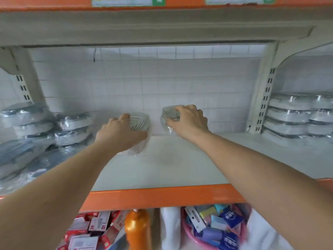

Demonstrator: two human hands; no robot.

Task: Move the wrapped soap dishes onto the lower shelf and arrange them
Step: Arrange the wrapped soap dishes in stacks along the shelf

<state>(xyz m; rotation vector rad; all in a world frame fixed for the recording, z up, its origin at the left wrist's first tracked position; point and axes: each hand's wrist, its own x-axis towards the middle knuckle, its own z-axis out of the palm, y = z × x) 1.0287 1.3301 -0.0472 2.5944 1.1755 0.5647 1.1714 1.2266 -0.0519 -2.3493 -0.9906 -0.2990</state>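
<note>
My left hand (119,133) grips a clear wrapped soap dish (139,123) that stands at the back of the white shelf (162,168), near the tiled wall. My right hand (189,121) holds a second wrapped soap dish (170,114) just to the right of the first one, lifted a little off the shelf board. Both arms reach in from the bottom corners. Most of each dish is hidden under the fingers.
Stacks of wrapped grey dishes (72,127) fill the shelf's left end, and stacks of wrapped white dishes (295,114) stand right of the upright (264,98). An orange bottle (137,230), red boxes (90,230) and a pink basket (216,230) lie below the orange shelf edge (162,195).
</note>
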